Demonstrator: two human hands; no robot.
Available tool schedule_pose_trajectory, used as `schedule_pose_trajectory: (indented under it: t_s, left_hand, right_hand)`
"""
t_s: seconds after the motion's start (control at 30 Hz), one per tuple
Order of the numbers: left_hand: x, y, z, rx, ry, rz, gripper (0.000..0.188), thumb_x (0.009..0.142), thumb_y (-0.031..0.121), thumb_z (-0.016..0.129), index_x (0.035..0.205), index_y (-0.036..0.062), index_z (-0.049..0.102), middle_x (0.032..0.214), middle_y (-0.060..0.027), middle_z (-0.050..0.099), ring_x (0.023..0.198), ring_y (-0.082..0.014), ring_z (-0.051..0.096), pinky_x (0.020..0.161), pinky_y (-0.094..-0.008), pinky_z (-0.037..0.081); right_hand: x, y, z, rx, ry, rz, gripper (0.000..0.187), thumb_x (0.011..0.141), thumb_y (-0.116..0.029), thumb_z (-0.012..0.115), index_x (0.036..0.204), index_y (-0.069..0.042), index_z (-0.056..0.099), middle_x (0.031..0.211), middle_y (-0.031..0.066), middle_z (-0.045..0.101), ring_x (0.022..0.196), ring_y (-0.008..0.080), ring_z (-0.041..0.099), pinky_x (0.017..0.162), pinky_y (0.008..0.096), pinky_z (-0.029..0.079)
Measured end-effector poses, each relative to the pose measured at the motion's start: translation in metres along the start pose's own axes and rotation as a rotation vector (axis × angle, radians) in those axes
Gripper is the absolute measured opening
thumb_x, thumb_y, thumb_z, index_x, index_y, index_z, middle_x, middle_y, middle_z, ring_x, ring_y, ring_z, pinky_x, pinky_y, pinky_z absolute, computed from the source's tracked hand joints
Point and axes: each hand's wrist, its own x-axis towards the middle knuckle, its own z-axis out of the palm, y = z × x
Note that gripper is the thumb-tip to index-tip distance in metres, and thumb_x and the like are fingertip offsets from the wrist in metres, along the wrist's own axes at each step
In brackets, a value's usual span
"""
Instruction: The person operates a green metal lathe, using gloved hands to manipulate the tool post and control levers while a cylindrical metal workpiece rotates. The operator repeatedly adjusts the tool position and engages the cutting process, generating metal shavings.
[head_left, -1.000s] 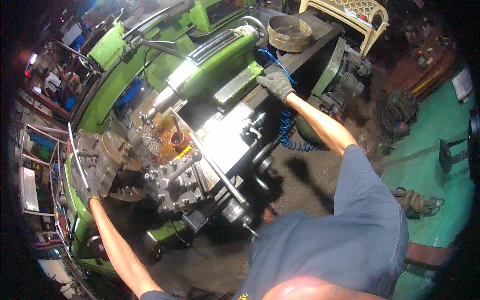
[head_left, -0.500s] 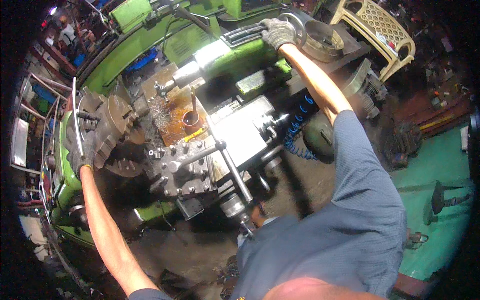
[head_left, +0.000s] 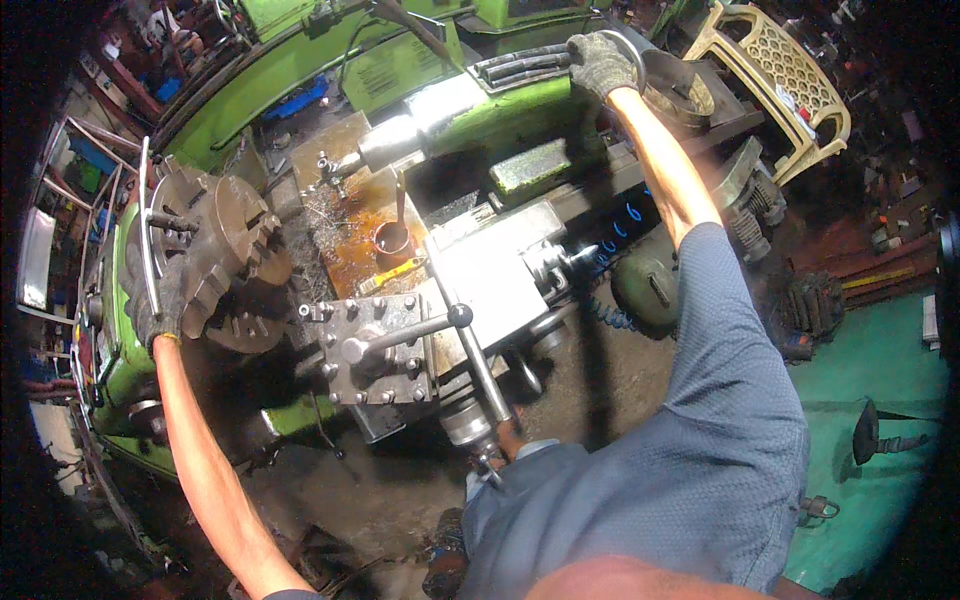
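Note:
My left hand (head_left: 160, 298), in a dark grey work glove, is closed round the lower end of a long steel bar. The bar looks like the cross handle of a chuck key (head_left: 147, 215), whose shank reaches the side of the large lathe chuck (head_left: 236, 218). At the far right my right hand (head_left: 603, 66), in a grey knit glove, is closed at the tailstock handwheel (head_left: 638, 62); some fingers are hidden. Its green tailstock (head_left: 510, 112) points a bright steel quill (head_left: 390, 142) towards the chuck.
Between chuck and tailstock lie a rusty plate (head_left: 350, 235), a brown pot (head_left: 392, 238) with a stick, and a yellow tool (head_left: 392, 275). A square toolpost (head_left: 375, 350) with a long lever (head_left: 480, 360) stands nearer. A beige plastic chair (head_left: 780, 80) is at far right.
The view has shifted slightly, so the tailstock and toolpost appear farther right. Both hands keep their places on the bar and at the handwheel.

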Motion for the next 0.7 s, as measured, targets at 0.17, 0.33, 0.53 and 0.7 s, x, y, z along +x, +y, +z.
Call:
schedule_pose_trajectory:
  t_s: [0.17,0.33,0.53,0.7]
  left_hand:
    - [0.001,0.001,-0.004,-0.033,0.006,-0.033,0.082,0.085,0.055,0.063,0.153,0.017,0.037,0.158,-0.0119,0.035,0.131,-0.043,0.051,0.104,-0.0524,0.045]
    - [0.001,0.0,-0.005,-0.012,0.018,0.004,0.081,0.086,0.055,0.062,0.153,0.0169,0.037,0.158,-0.0123,0.036,0.132,-0.0423,0.049,0.105,-0.0519,0.044]
    - [0.001,-0.003,-0.001,-0.003,0.025,0.036,0.079,0.087,0.055,0.06,0.153,0.0168,0.037,0.157,-0.0128,0.037,0.134,-0.0413,0.047,0.106,-0.0513,0.043]
    - [0.003,-0.007,0.0,-0.003,0.034,0.064,0.078,0.088,0.056,0.059,0.152,0.0167,0.038,0.157,-0.0133,0.037,0.136,-0.0406,0.045,0.108,-0.0508,0.041]
  right_hand:
    - [-0.003,0.006,0.005,0.087,0.041,0.015,0.038,0.083,-0.024,0.072,0.12,-0.019,0.062,0.119,0.0124,0.061,0.117,0.0366,0.058,0.099,0.0488,0.049]
    - [-0.005,0.01,0.009,-0.018,0.034,0.02,0.034,0.085,-0.022,0.072,0.118,-0.02,0.065,0.119,0.0128,0.061,0.115,0.0366,0.059,0.098,0.0484,0.049]
    - [-0.037,0.014,0.02,0.177,0.377,-0.08,0.03,0.086,-0.023,0.071,0.115,-0.014,0.066,0.11,0.0135,0.066,0.111,0.0349,0.061,0.095,0.0473,0.049]
    - [-0.026,-0.025,0.008,0.084,0.076,0.04,0.027,0.088,-0.032,0.065,0.102,-0.009,0.067,0.106,0.0181,0.067,0.105,0.0381,0.063,0.09,0.0491,0.049]
